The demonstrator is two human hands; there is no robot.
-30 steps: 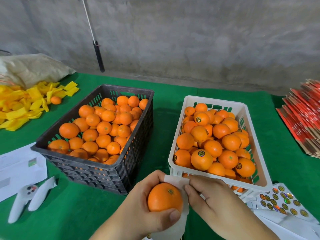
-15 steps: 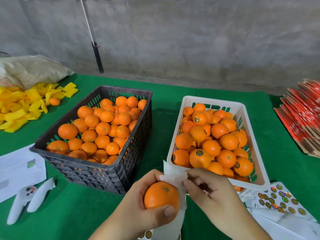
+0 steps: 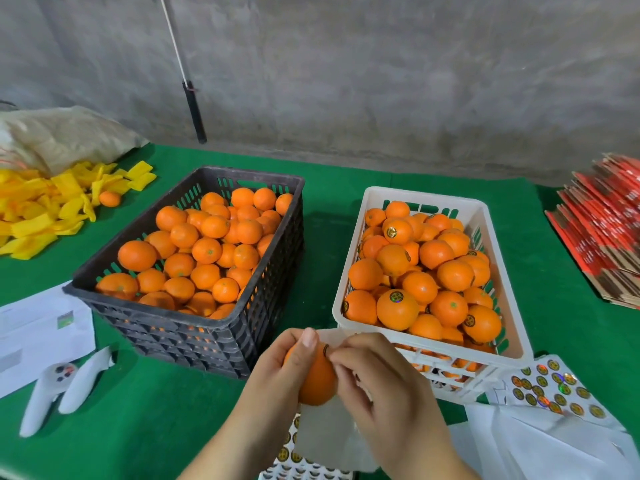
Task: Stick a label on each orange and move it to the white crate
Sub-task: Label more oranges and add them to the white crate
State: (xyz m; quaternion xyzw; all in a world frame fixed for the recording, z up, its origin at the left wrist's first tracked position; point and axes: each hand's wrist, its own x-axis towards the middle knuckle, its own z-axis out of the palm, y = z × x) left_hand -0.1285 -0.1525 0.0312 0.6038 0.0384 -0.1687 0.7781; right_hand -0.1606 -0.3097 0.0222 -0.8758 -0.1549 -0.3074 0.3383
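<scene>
Orange turned since earlier, stem end now hidden; left hand grips it, right hand pinches round dark-gold label onto smooth peel, before slotted white crate. Print unreadable.

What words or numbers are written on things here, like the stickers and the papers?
None can be read.
Round stickers on the oranges in the white crate: a gold mark, too small to read.
Sticker sheet: same marks, too small.
White papers: faint print, blurred.
Red cardboard stack: white marks, blurred.
Sticker under the right hand on the orange in the left hand: mostly hidden.
</scene>
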